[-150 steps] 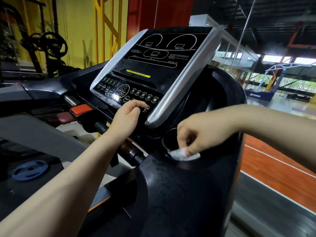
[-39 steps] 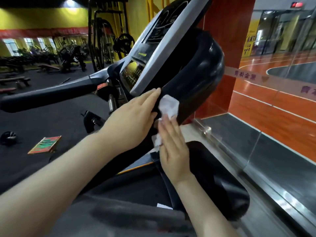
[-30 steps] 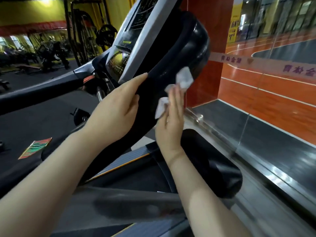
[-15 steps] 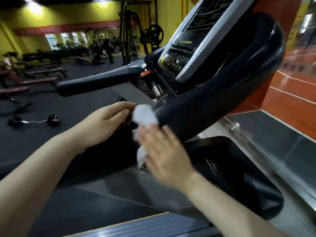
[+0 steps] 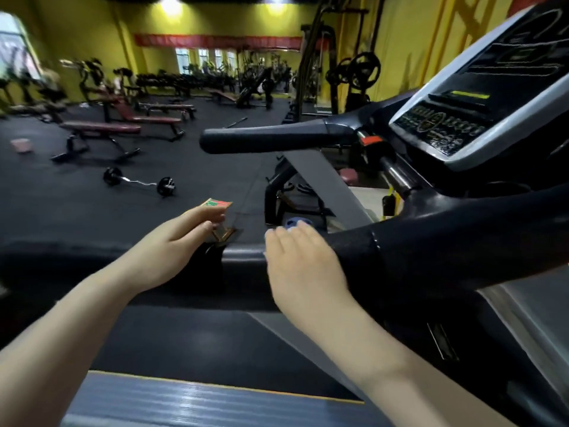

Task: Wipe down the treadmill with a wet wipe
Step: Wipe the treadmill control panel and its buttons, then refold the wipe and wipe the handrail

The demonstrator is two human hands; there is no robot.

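The black treadmill fills the right side, its console tilted up at the upper right. Its near handrail runs down-left toward me, and the far handrail sticks out leftward. My right hand lies flat with straight fingers over the foam end of the near handrail. The wet wipe is hidden beneath that palm; only a faint pale sliver shows at the hand's left edge. My left hand hovers just to the left, fingers relaxed and holding nothing. The treadmill belt lies below.
A curl barbell lies on the dark gym floor, with padded benches behind it. A striped red-and-green mat and a blue weight plate lie beyond my hands. Weight racks line the yellow back wall.
My right hand slid down the near handrail to its end and now covers the wipe. My left hand came off the rail. The view swung left toward the gym floor.
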